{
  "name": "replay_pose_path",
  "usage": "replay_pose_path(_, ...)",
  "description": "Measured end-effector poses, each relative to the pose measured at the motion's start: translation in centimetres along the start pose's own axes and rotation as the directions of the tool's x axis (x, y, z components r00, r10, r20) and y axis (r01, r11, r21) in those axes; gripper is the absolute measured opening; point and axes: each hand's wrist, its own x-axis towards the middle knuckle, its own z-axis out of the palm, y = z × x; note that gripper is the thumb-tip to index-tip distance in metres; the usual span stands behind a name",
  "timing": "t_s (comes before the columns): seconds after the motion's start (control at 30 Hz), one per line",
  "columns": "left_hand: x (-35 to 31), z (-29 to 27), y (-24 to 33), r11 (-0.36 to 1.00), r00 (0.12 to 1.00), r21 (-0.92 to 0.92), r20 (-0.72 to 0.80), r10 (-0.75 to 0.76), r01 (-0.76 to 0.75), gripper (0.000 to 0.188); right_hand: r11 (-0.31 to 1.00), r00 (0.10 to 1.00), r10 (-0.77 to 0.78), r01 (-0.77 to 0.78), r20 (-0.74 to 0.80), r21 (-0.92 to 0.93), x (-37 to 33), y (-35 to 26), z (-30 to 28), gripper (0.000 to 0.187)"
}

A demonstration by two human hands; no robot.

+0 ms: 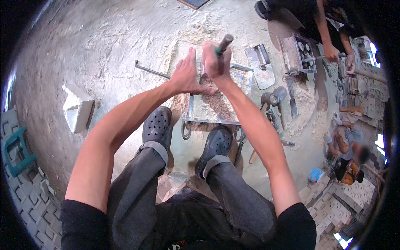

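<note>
— What are you holding in your right hand [216, 62]?

— You are gripping a tool handle [223, 44], a dark stick with a green band. Your fingers are wrapping tight around it, and it is standing almost upright over the metal tray [246, 79] on the floor by your feet.

— How is it going to feel?

— Hard and stiff, I am guessing, and a bit heavy. Holding it around the middle, like now, is looking safe.

— And your left hand [186, 75]?

— It is lying flat with fingers spread wide, touching the crumbly sandy stuff [214, 100] in the tray. That stuff is looking soft and loose.
</note>
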Motion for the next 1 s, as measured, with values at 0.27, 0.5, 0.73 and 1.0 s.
replay_pose_path(0.27,-0.2,-0.5,-0.1,0.999,1.0,-0.032,0.024,0.011,-0.01,0.166,0.991,0.996,0.084,-0.083,-0.005,0.102,0.8,-2.1,-1.0,0.038)
replay_pose_path(0.5,-0.6,-0.6,1.0,0.973,0.998,0.229,0.033,-0.048,0.039,0.163,0.968,0.976,0.209,-0.198,-0.059,0.152,0.5,-0.8,-1.5,0.034)
replay_pose_path(0.73,-0.1,-0.7,1.2,0.956,0.995,0.285,-0.057,0.084,-0.064,0.157,0.933,0.982,0.138,-0.085,-0.127,0.35,2.5,-4.3,-3.5,0.042)
replay_pose_path(1.0,1.3,0.0,-0.9,0.985,0.997,0.162,0.06,0.056,-0.066,0.161,0.992,0.994,0.106,-0.108,0.032,0.059,0.7,0.8,-0.5,0.037)
